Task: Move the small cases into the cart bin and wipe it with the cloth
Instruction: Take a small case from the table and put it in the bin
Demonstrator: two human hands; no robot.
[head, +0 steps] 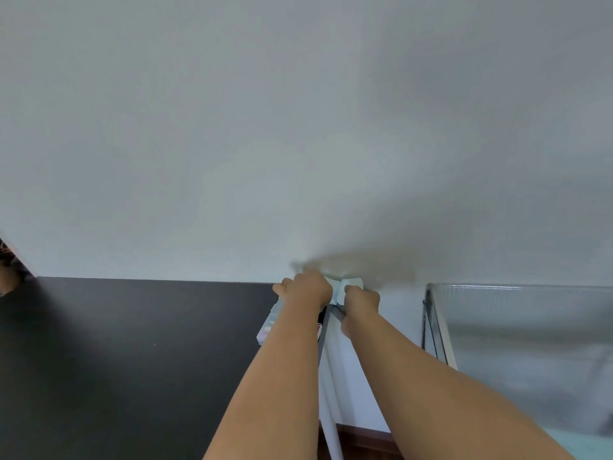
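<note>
1. Lowest in the frame, two bare forearms are seen running up from the bottom centre toward the middle, side by side and close together.
2. At the bottom centre, between the forearms, a white post [331,423] and a strip of brown floor are glimpsed. A dark table [132,360] fills the lower left.
3. Just right of centre, the left hand [306,288] is curled over a pale case [334,289]. A long clear case [270,322] is also seen under that wrist, at the table's right edge; whether it is gripped cannot be told.
4. Right beside it, the right hand [361,302] is closed on a second pale case [352,282], the two blocks touching.
5. The cases are pale blue-white, small and blocky, blurred by motion.
6. At the right edge, a ribbed translucent bin [530,313] is seen, well apart from the hands; its contents cannot be made out.
7. Behind everything, a plain white wall [298,127] fills the upper frame.
8. Judged from this: the cases are in hand but not yet in the bin, so the moving is under way. No cloth is in view, and the wiping looks not yet begun.
</note>
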